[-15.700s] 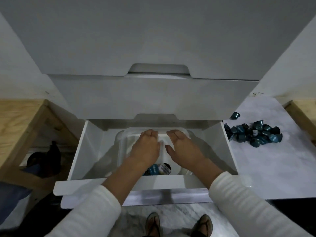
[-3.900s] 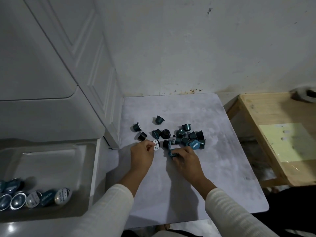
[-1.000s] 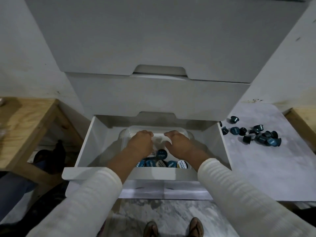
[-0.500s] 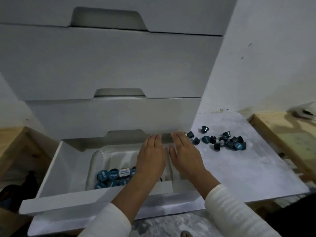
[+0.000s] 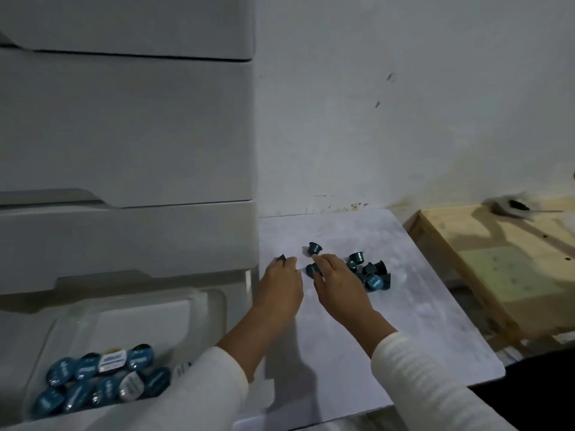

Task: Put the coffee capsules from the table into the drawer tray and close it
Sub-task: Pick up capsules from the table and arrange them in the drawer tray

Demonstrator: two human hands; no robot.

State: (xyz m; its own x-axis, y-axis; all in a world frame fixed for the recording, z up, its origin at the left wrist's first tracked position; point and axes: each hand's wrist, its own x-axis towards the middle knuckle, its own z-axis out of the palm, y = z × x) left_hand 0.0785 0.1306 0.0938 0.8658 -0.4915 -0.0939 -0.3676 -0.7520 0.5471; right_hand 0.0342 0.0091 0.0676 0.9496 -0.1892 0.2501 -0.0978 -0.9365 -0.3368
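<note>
Several dark teal coffee capsules (image 5: 371,275) lie in a loose heap on the white marbled table (image 5: 389,337), and one capsule (image 5: 314,247) stands apart behind the hands. My left hand (image 5: 281,286) reaches to the table's left edge, its curled fingertips pinching a capsule (image 5: 281,259) that barely shows. My right hand (image 5: 337,283) has its thumb and fingers round another capsule (image 5: 312,270). At lower left the drawer is pulled out; its clear tray (image 5: 205,295) holds several capsules (image 5: 102,379) at the near end.
Shut white drawer fronts (image 5: 124,135) rise above the open drawer. A wooden bench (image 5: 513,275) stands right of the table, with a dark object (image 5: 510,206) at its back. A stained white wall is behind.
Both hands have left the drawer and moved right onto the table, where they now close on capsules. The view has swung right with them.
</note>
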